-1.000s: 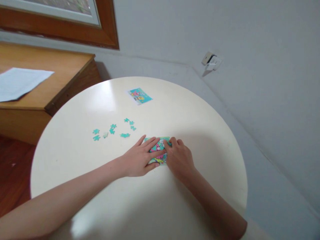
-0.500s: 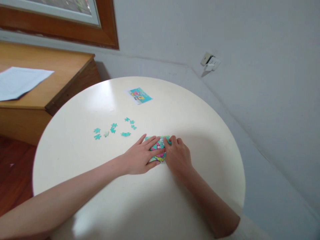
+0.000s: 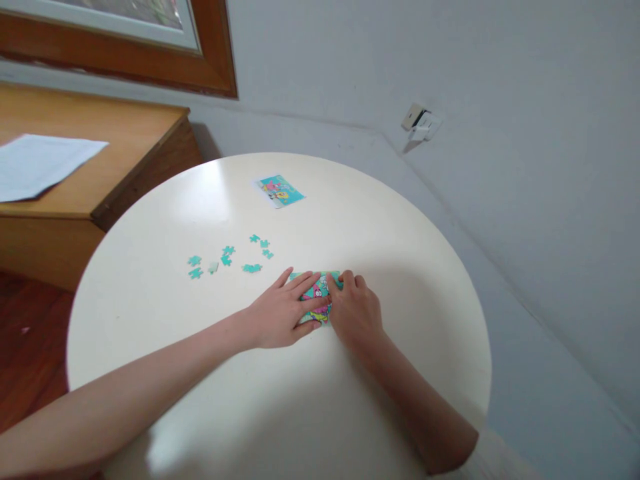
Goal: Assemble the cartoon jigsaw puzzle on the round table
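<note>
A small, partly built jigsaw puzzle [image 3: 320, 293] in teal and pink lies on the round cream table [image 3: 280, 413]. My left hand [image 3: 283, 313] rests flat on the puzzle's left half, fingers stretched out. My right hand [image 3: 355, 313] presses on its right side with fingers curled down; whether a piece is under the fingertips is hidden. Both hands cover most of the puzzle. Several loose teal puzzle pieces [image 3: 227, 257] lie scattered just left of and beyond the hands.
A small picture card [image 3: 279, 191] lies near the table's far edge. A wooden desk [image 3: 100, 173] with a white sheet of paper [image 3: 40, 163] stands at the left. A wall socket [image 3: 420, 123] is on the grey wall behind.
Both hands stay on the puzzle with only tiny finger shifts. The view has drifted slightly.
</note>
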### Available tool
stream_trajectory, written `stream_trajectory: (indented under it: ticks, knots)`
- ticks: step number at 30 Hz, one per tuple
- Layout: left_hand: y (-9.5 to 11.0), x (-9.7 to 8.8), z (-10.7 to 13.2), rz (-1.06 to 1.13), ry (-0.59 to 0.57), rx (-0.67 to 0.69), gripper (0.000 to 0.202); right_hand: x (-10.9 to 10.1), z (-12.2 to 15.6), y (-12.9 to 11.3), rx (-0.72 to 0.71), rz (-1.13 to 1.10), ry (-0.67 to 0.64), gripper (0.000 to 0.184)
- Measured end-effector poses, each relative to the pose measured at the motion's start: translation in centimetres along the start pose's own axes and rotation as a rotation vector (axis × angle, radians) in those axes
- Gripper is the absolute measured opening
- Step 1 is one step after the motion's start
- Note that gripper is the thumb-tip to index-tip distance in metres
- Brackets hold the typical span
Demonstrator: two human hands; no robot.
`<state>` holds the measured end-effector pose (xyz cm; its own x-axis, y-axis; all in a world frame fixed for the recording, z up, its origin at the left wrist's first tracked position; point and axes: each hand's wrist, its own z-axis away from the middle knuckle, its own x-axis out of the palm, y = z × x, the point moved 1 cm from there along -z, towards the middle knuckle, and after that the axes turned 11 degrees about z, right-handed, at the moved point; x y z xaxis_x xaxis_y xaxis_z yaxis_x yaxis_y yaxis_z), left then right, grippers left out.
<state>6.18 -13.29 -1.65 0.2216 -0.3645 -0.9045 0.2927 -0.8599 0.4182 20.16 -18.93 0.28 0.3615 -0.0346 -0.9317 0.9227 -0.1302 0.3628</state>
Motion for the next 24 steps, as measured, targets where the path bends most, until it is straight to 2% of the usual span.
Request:
stream_trajectory:
  ticks: [7, 15, 24]
  knots:
    - [-0.1, 0.1, 0.0, 0.005, -0.003, -0.006, 0.044, -0.7, 0.8, -0.3, -0.041, -0.004, -0.087, 0.036]
    - [-0.1, 0.0, 0.1, -0.002, -0.004, -0.003, 0.044, -0.1, -0.1, -0.1, -0.001, 0.002, -0.018, 0.035]
    - [0.1, 0.0, 0.1, 0.007, -0.001, 0.019, 0.043, -0.8, 0.9, 0.0, -0.033, -0.012, -0.075, 0.035]
